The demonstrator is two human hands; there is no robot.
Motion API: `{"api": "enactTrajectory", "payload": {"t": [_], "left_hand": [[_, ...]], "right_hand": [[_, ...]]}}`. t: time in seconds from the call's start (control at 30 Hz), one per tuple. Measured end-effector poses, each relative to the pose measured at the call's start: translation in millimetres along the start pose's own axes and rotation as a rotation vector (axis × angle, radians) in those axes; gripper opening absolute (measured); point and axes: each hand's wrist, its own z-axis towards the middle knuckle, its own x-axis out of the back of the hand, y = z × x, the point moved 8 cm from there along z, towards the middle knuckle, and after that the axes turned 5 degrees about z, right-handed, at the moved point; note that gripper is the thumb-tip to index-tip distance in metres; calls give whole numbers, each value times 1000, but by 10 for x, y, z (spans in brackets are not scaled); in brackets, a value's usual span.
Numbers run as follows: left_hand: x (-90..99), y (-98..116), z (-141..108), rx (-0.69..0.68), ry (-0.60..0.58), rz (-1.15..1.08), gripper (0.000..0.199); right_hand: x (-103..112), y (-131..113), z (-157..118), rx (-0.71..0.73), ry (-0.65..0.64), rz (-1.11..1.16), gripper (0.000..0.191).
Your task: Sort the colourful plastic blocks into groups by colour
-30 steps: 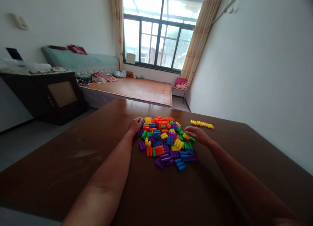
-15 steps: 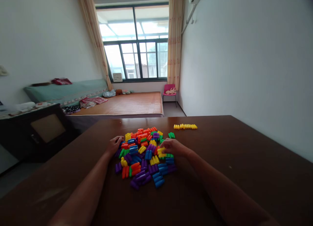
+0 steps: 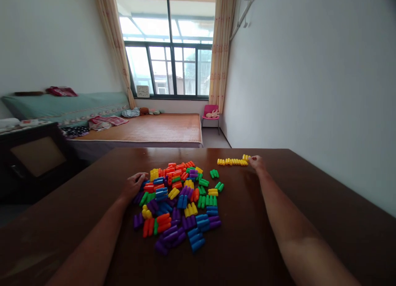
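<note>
A spread pile of colourful plastic blocks (image 3: pixel 176 191) in orange, purple, blue, green and yellow lies on the brown table (image 3: pixel 241 244). My right hand (image 3: pixel 257 162) reaches to the far side, its fingers closed on a yellow block (image 3: pixel 246 157) at the right end of a row of yellow blocks (image 3: pixel 232 161). At the pile's left edge rests my left hand (image 3: pixel 137 183), its fingers bent beside blue and yellow blocks; whether they grip anything is hidden. A green block (image 3: pixel 214 174) lies between the pile and the row.
Beyond the table stand a bed (image 3: pixel 161 127) with cloths on it and a pink chair (image 3: pixel 210 111) holding a soft toy. A dark cabinet (image 3: pixel 34 158) is at the left, and a white wall (image 3: pixel 303 80) runs along the right.
My right hand has moved from the pile to the right end of the yellow row, carrying a yellow block. My left hand stays beside the pile. The view has shifted slightly.
</note>
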Motion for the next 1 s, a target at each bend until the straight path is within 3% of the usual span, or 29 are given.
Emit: {"api": "enactTrajectory", "payload": {"t": [0.17,0.3,0.4,0.5,0.57,0.7,0.77,0.87,1.0], "left_hand": [[-8,-22,-2,14,-1,1,51],[-8,-57,10,10,12,4,49],[-22,-72,11,7,6,4,51],[-35,-56,-5,2,2,2,54],[-39,-36,-21,2,5,-2,54],[-52,-8,-46,1,7,-20,53],[-61,-9,-53,-4,11,-27,52],[-74,-27,-54,-16,21,-38,52],[-83,-63,-44,-35,38,-52,50]], "right_hand": [[-260,121,152,-17,59,-142,17],[-447,182,163,9,54,-201,21],[-480,216,149,33,28,-274,28],[-415,138,112,71,89,-297,35],[-463,-48,52,151,58,-226,35],[-973,-720,-310,403,-368,40,32],[-1246,-1050,-563,478,-519,103,31],[-1605,-1374,-841,512,-606,99,30],[-1914,-1505,-979,525,-676,87,32]]}}
